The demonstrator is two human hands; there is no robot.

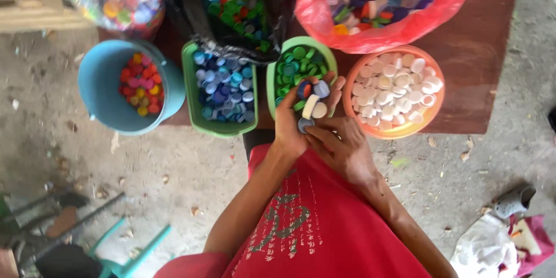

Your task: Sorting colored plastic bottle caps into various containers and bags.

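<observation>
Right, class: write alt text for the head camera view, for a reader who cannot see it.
A person's left hand cups a few mixed bottle caps while the right hand picks at them. Ahead stand a green bowl of green caps, an orange bowl of white caps, and a green tub of blue caps.

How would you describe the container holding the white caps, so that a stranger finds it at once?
Start at the big red plastic bag on the brown table. Just below it sits a round orange bowl, right of the green bowl. It alone holds only white caps.
</observation>
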